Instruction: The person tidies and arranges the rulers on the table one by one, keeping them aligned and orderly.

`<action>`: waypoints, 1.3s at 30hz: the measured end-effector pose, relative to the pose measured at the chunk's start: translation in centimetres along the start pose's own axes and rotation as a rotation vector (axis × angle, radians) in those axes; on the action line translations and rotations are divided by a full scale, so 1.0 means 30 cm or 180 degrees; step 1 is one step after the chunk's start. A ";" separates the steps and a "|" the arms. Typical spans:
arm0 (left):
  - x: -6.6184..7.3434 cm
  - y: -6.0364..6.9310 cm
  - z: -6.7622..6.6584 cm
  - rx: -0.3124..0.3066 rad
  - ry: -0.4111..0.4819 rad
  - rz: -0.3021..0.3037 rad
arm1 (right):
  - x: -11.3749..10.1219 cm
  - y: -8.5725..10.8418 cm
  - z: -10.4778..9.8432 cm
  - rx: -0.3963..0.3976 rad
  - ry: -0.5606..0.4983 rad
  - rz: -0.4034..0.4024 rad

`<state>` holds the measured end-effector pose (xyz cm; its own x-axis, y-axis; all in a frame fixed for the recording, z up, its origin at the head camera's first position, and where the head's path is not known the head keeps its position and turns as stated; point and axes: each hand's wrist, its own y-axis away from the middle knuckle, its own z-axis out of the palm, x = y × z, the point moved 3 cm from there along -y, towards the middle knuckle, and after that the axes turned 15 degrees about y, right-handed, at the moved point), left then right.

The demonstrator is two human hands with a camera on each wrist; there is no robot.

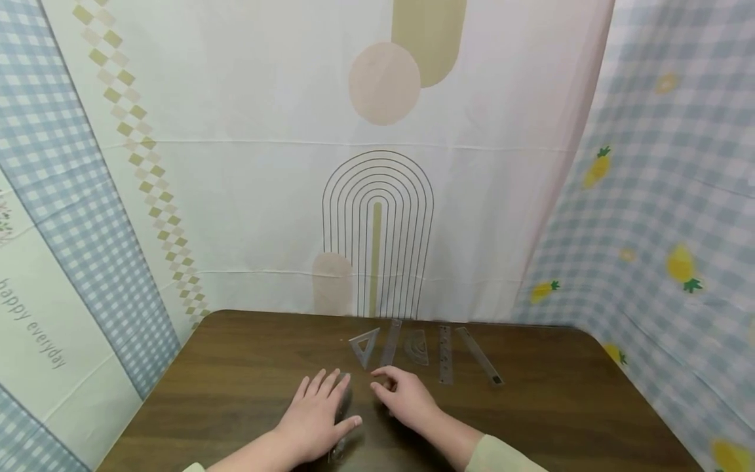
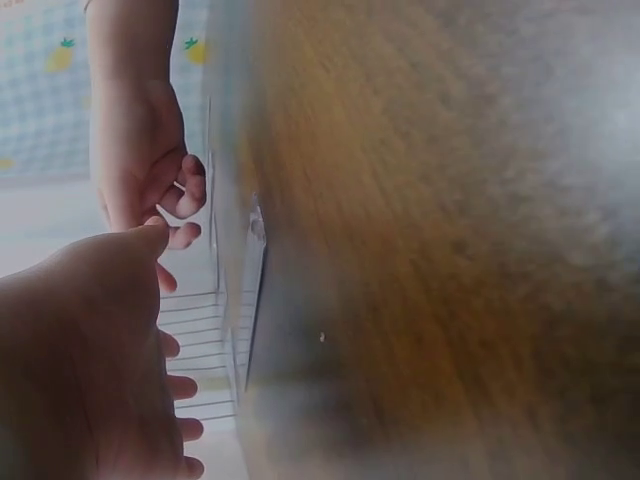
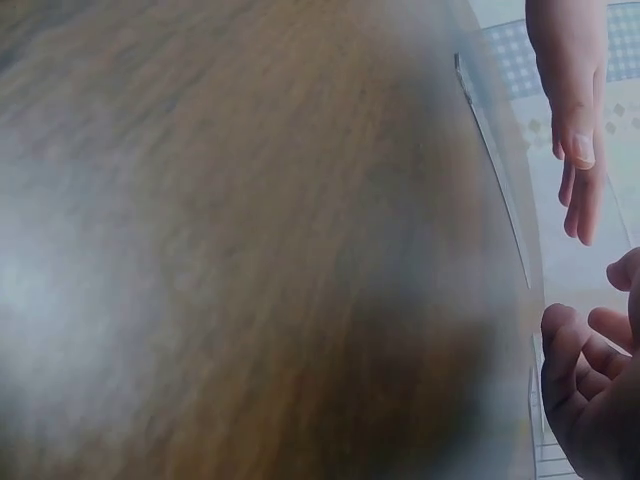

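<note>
In the head view my left hand (image 1: 315,419) is spread flat over a clear strip-like item (image 1: 338,451), partly hiding it. The left wrist view shows a gap between this hand (image 2: 85,350) and a clear item (image 2: 253,290) on the table. My right hand (image 1: 409,401), fingers loosely bent and holding nothing, hovers just right of it, near the lower end of a clear ruler (image 1: 391,344). Beyond the hands lie a clear set square (image 1: 358,352), a protractor (image 1: 417,347), a ruler with cut-outs (image 1: 445,357) and a slanted ruler (image 1: 480,356).
The brown wooden table (image 1: 560,393) has rounded back corners. Behind it hangs a pale patterned cloth (image 1: 253,196), with blue checked cloth at both sides; the right one (image 1: 637,216) bears yellow pineapples.
</note>
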<state>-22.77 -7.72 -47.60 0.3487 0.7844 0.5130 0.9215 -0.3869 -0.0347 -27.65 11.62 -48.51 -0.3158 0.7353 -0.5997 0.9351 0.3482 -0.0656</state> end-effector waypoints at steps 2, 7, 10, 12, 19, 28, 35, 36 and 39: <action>0.004 -0.006 -0.003 0.0018 -0.0013 0.0000 | 0.009 0.005 -0.009 0.0021 0.0001 -0.0002; 0.011 -0.027 -0.005 0.0072 -0.0031 -0.0004 | 0.034 0.015 -0.024 0.0070 -0.0044 0.0039; 0.015 -0.038 -0.005 0.0106 -0.0062 -0.0010 | 0.048 0.018 -0.031 0.0107 -0.0043 0.0059; 0.020 -0.042 -0.008 0.0126 -0.0073 -0.0003 | 0.054 0.018 -0.034 0.0129 -0.0024 0.0064; 0.034 -0.055 -0.011 0.0119 -0.0090 -0.0015 | 0.074 0.019 -0.045 0.0203 -0.0006 0.0061; 0.035 -0.083 -0.010 0.0134 -0.0091 -0.0004 | 0.080 0.024 -0.078 0.0375 0.0461 -0.0053; 0.032 -0.095 -0.011 0.0117 -0.0093 -0.0049 | 0.085 0.025 -0.096 0.0548 0.1060 -0.0142; 0.032 -0.096 -0.011 0.0123 -0.0092 -0.0054 | 0.086 0.024 -0.098 0.0551 0.1105 -0.0139; 0.038 -0.099 -0.010 0.0137 -0.0083 -0.0059 | 0.092 0.023 -0.100 0.0575 0.1193 -0.0133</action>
<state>-25.17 -5.84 -46.67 0.3354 0.8038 0.4913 0.9341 -0.3516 -0.0625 -28.35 15.65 -47.81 -0.3594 0.8950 -0.2641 0.9229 0.2990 -0.2426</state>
